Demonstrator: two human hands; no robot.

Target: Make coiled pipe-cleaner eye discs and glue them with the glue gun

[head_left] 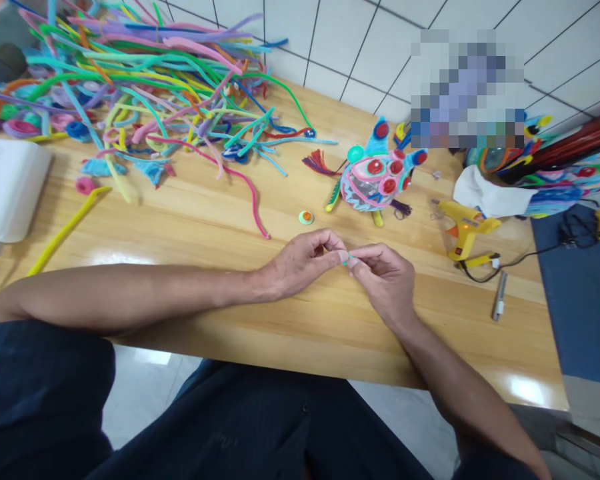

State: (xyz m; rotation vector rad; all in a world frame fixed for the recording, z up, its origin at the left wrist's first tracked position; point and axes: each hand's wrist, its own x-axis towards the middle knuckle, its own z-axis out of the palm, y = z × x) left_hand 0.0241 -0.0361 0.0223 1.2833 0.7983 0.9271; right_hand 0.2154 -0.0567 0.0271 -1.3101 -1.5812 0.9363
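Note:
My left hand (307,263) and my right hand (387,277) meet over the wooden table (300,333), thumbs and fingers pinched on one small green piece (349,259) between them. Most of that piece is hidden by the fingertips. A small round disc (306,217), pale green with an orange centre, lies just beyond my left hand. Behind my hands stands a colourful creature figure (375,177) with red round spots, blue horns and a zigzag row along its front.
Many fuzzy craft stems (170,87) pile up at the back left, near a white box (10,190). On the right are a yellow glue gun (465,230) with its cord, a grey pen-like tool (500,297) and a white cloth or paper (493,193).

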